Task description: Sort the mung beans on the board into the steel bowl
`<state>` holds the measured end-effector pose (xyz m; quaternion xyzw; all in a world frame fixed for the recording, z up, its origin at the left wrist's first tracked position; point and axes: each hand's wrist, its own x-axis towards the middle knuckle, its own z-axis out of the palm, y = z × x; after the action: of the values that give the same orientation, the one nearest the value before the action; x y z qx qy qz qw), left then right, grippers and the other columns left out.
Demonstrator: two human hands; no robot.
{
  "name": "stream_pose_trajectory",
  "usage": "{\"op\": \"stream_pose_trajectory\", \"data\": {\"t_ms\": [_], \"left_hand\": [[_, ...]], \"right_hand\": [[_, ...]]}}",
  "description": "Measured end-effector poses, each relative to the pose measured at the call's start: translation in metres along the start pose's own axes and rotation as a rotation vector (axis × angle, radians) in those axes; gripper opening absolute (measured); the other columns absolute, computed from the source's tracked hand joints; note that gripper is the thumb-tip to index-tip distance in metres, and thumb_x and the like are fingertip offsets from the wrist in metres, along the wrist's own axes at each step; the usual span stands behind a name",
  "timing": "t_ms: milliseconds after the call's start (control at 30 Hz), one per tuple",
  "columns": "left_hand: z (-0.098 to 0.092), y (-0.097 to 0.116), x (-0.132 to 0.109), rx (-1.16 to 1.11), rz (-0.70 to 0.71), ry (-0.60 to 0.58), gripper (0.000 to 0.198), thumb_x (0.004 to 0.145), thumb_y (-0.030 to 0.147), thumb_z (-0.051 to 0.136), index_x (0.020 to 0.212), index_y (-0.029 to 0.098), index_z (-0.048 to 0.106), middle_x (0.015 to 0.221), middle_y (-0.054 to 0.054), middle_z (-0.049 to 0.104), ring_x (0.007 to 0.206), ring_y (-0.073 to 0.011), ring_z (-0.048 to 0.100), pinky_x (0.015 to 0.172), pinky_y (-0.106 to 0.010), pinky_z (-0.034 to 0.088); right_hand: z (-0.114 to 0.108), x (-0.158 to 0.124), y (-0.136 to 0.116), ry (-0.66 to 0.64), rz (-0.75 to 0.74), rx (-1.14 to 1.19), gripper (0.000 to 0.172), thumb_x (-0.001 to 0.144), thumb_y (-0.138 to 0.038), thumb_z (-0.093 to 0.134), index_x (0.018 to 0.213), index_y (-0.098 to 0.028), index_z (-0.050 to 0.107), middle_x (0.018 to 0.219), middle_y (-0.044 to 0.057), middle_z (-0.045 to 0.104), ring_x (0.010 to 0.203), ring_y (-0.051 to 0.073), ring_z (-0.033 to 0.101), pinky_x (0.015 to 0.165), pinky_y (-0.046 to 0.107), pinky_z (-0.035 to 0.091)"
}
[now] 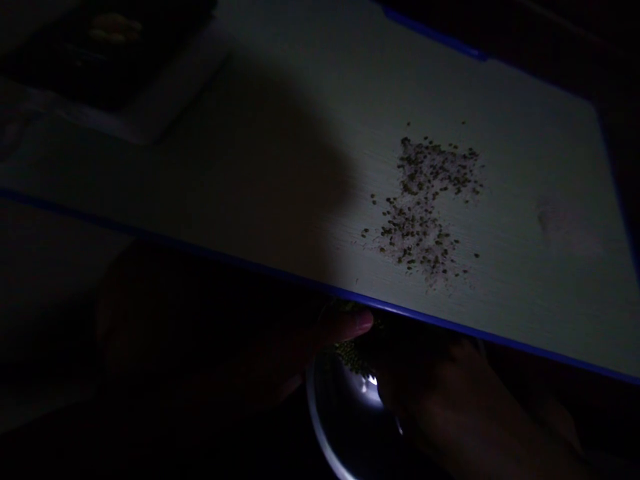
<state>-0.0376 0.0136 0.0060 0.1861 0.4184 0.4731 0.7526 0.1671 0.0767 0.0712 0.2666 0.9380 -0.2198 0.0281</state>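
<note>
Below the blue-edged board (500, 167) bearing scattered seeds (425, 200), both hands (210, 353) (450, 400) meet over a metal bowl (340, 420), grips indiscernible in darkness.

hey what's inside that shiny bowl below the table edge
A small heap of greenish grains shows inside the bowl, near its far rim. The right hand covers part of the bowl; the rest is too dark to tell.

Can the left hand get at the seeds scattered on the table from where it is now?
Probably yes. The left hand sits below the table's blue edge, over a metal bowl. The seeds lie in the open on the table, with nothing visible between. It is dark, so this is uncertain.
</note>
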Motion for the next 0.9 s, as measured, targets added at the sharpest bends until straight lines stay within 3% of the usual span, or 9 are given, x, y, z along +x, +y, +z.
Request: {"op": "stream_pose_trajectory", "data": {"t_ms": [100, 233, 367, 600, 733, 800, 900], "left_hand": [[0.000, 0.002, 0.000, -0.090, -0.056, -0.006, 0.060, 0.089, 0.049, 0.094, 0.142, 0.027, 0.076, 0.163, -0.007, 0.069, 0.157, -0.0346, 0.060, 0.138, -0.056, 0.045], [0.001, 0.002, 0.002, -0.125, -0.048, 0.001, 0.055, 0.085, 0.043, 0.099, 0.132, 0.024, 0.079, 0.162, -0.007, 0.069, 0.159, -0.0370, 0.058, 0.138, -0.056, 0.044], [0.001, -0.001, 0.002, -0.118, -0.051, -0.001, 0.047, 0.084, 0.038, 0.098, 0.125, 0.022, 0.080, 0.163, -0.008, 0.069, 0.158, -0.0384, 0.059, 0.138, -0.058, 0.045], [0.002, 0.002, 0.002, -0.097, 0.003, -0.021, 0.056, 0.092, 0.036, 0.092, 0.143, 0.021, 0.073, 0.162, -0.007, 0.070, 0.160, -0.0349, 0.057, 0.139, -0.054, 0.044], [0.002, 0.003, 0.001, -0.110, -0.019, -0.017, 0.068, 0.092, 0.036, 0.092, 0.153, 0.024, 0.066, 0.162, -0.008, 0.070, 0.156, -0.0356, 0.062, 0.137, -0.057, 0.046], [0.002, 0.002, 0.002, -0.105, -0.015, 0.000, 0.074, 0.090, 0.036, 0.094, 0.157, 0.025, 0.064, 0.162, -0.008, 0.070, 0.157, -0.0352, 0.061, 0.138, -0.057, 0.044], [0.002, 0.001, 0.003, -0.094, -0.020, -0.019, 0.076, 0.091, 0.036, 0.093, 0.159, 0.024, 0.062, 0.158, -0.009, 0.073, 0.155, -0.0352, 0.063, 0.139, -0.058, 0.043]], "right_hand": [[0.003, -0.004, 0.003, -0.094, 0.007, -0.006, 0.061, 0.078, -0.001, 0.056, 0.128, -0.029, 0.079, 0.100, -0.002, 0.089, 0.080, 0.018, 0.083, 0.072, 0.028, 0.062], [0.002, -0.004, 0.004, -0.024, -0.029, -0.061, 0.053, 0.075, 0.001, 0.056, 0.113, -0.026, 0.082, 0.102, -0.001, 0.090, 0.080, 0.018, 0.084, 0.065, 0.029, 0.058], [0.004, 0.001, 0.003, 0.036, -0.105, -0.061, 0.061, 0.076, 0.006, 0.055, 0.123, -0.024, 0.081, 0.099, -0.001, 0.089, 0.075, 0.016, 0.082, 0.064, 0.029, 0.053], [0.013, 0.002, 0.002, 0.043, -0.125, -0.027, 0.049, 0.082, 0.001, 0.057, 0.119, -0.022, 0.080, 0.104, 0.002, 0.089, 0.076, 0.016, 0.078, 0.067, 0.032, 0.048], [0.018, 0.003, 0.002, -0.003, -0.132, -0.069, 0.055, 0.082, 0.002, 0.057, 0.127, -0.021, 0.078, 0.088, 0.001, 0.085, 0.062, 0.016, 0.069, 0.059, 0.033, 0.040], [0.019, 0.003, 0.002, -0.023, -0.126, -0.084, 0.055, 0.083, 0.002, 0.057, 0.129, -0.020, 0.077, 0.085, 0.002, 0.084, 0.062, 0.017, 0.068, 0.060, 0.033, 0.041], [0.022, 0.002, 0.002, -0.068, -0.137, -0.100, 0.050, 0.083, 0.002, 0.058, 0.123, -0.020, 0.078, 0.099, 0.005, 0.087, 0.069, 0.016, 0.072, 0.066, 0.032, 0.047]]}}
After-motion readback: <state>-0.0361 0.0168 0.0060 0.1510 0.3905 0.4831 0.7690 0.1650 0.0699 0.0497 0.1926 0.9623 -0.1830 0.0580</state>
